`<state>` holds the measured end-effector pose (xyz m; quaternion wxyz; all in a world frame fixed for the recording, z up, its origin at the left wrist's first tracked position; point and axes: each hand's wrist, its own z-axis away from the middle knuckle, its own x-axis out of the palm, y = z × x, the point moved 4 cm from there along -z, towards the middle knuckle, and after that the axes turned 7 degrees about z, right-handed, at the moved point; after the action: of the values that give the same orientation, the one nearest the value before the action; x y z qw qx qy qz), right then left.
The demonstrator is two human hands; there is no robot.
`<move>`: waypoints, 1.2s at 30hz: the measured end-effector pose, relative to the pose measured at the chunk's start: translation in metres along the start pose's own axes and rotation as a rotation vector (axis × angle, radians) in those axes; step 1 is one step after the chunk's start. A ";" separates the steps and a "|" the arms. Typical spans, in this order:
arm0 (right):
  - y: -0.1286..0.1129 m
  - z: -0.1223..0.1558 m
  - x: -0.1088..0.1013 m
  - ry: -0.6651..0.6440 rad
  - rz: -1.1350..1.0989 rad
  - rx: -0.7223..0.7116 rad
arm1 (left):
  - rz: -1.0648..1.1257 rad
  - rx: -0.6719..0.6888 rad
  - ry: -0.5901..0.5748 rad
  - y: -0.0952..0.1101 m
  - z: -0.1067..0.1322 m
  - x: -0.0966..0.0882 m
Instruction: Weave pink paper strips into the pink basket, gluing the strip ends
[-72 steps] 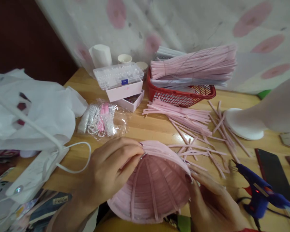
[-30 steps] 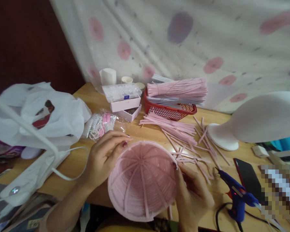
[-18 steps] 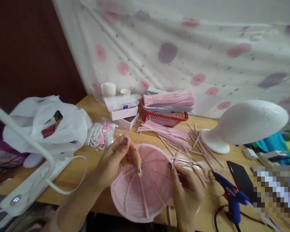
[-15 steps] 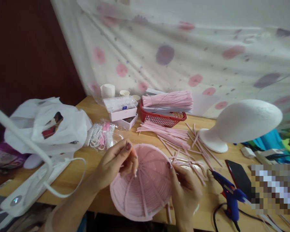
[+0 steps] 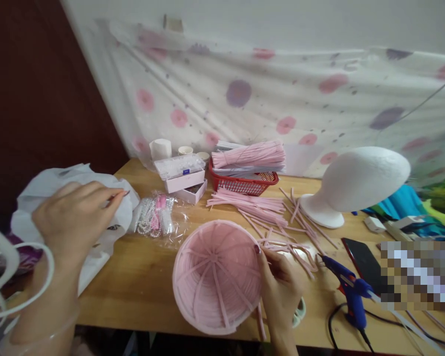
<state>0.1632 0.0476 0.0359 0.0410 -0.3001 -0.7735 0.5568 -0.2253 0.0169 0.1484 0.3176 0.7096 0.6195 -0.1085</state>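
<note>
A round pink woven bowl shape (image 5: 215, 274) made of pink strips lies open side up at the near edge of the wooden table (image 5: 148, 277). My right hand (image 5: 282, 282) grips its right rim, thumb on the inside. My left hand (image 5: 76, 215) is off the bowl, raised at the far left above a white plastic bag (image 5: 96, 198). Its fingers are curled together and nothing shows in them.
Loose pink strips (image 5: 278, 217) lie beyond the bowl, before a red basket (image 5: 244, 184) full of more. A white foam head form (image 5: 359, 183), blue glue gun (image 5: 346, 291), black phone (image 5: 361, 257), bagged pearl strings (image 5: 154, 220) and pink drawer box (image 5: 181, 180) surround them.
My left hand let go of the bowl's rim and swung left and up over the white bag. The right hand kept its hold on the bowl. The view tilted upward.
</note>
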 end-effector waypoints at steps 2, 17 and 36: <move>0.002 -0.001 0.001 -0.005 -0.020 0.022 | -0.120 0.038 0.004 -0.005 -0.007 -0.010; 0.007 -0.004 0.007 -0.003 -0.067 0.151 | 0.413 0.053 -1.300 0.057 0.041 0.060; 0.016 0.001 0.008 -0.024 -0.070 0.226 | 1.031 -0.198 -0.406 0.115 -0.013 0.091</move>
<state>0.1630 0.0534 0.0192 0.0845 -0.2598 -0.7162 0.6422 -0.1002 0.0952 0.1450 0.5074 0.8522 0.1264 -0.0149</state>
